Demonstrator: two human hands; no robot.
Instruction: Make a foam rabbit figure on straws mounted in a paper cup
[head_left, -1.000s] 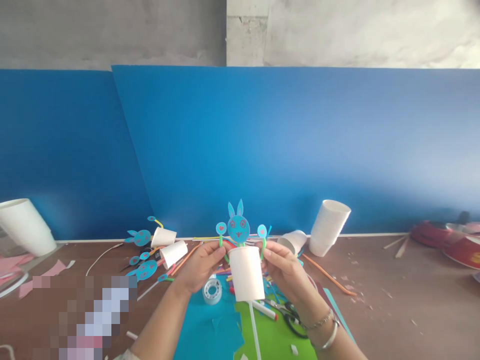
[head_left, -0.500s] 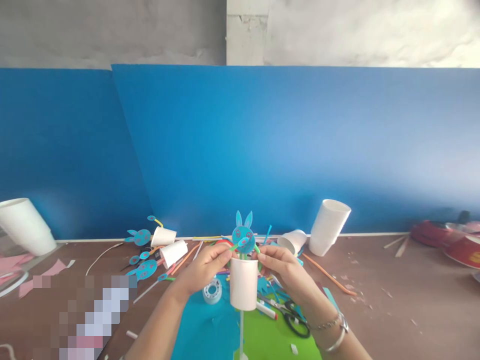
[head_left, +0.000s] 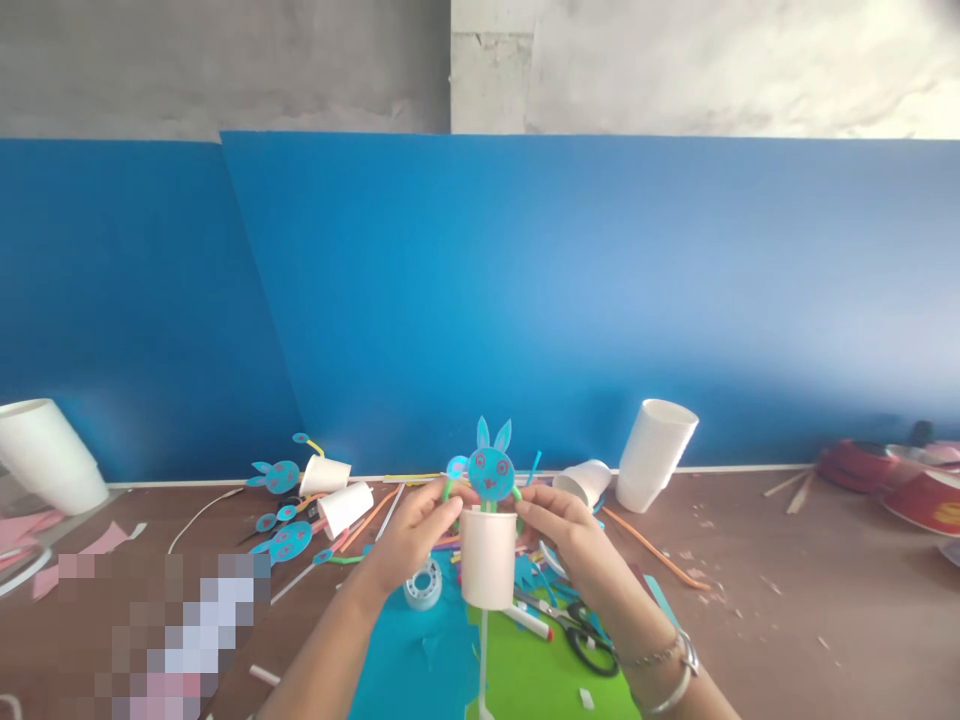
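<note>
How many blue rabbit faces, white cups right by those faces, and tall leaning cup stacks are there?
Blue rabbit faces: 3
White cups by those faces: 3
Tall leaning cup stacks: 2
Total: 8

No readable text or numbers; yellow marks (head_left: 949, 513) on the red container (head_left: 909, 498) stay illegible.

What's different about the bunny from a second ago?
The bunny face moved slightly down and right. The left hand and right hand came closer together, still pinching the green straws; the right blue disc, once beside the face, is out of sight. Nothing was let go. The tape roll and scissors stayed put.
</note>
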